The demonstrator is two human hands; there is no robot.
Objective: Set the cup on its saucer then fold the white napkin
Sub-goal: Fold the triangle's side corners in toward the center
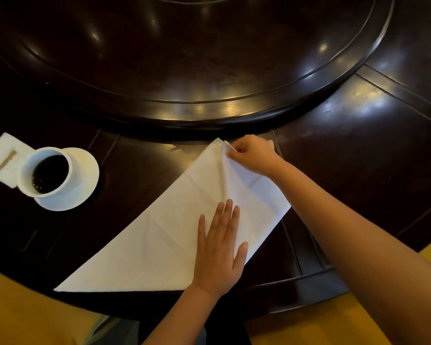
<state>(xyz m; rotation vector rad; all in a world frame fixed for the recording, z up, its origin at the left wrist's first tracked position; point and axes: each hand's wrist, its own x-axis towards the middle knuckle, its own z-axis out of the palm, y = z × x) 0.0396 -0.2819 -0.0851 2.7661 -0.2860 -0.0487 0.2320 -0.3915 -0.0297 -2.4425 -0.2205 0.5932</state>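
A white cup [46, 171] holding dark liquid stands on its white saucer [85, 168] at the left of the dark table. The white napkin [159, 235] lies in front of me as a large triangle, its point toward the far side. My left hand [220, 245] rests flat on the napkin's middle, fingers spread. My right hand [251, 154] pinches a napkin corner at the far point, with a flap folded in from the right under it.
A small folded white napkin [3, 155] with a thin stick [0, 168] on it lies left of the cup. A raised round turntable [209, 115] fills the table's far side. The table's near edge [284, 292] curves over a yellow floor.
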